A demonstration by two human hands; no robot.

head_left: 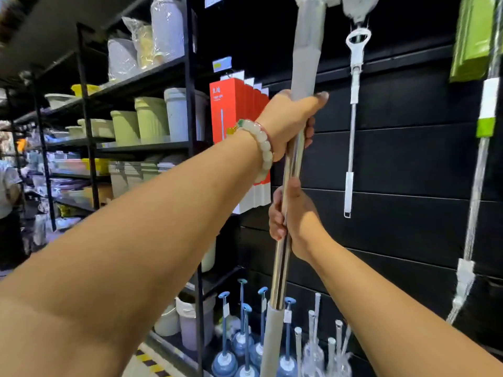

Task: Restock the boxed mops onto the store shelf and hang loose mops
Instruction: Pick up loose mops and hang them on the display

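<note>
A loose mop with a shiny steel pole (292,170) and grey sleeves stands nearly upright in front of the black slat wall (402,159). My left hand (288,123), with a bead bracelet on the wrist, grips the pole high up, just below the upper grey sleeve. Lower down, my right hand (292,216) grips the same pole. The mop's top runs out of view above. Red boxed mops (234,112) stand in a row on the shelf behind my left hand. A white mop (353,110) hangs on the wall to the right.
A green-packaged mop (481,126) hangs at the far right. Blue plungers (242,336) and clear ones stand on the floor below. Black shelving (190,104) on the left holds bins and buckets. A person stands at the far left edge.
</note>
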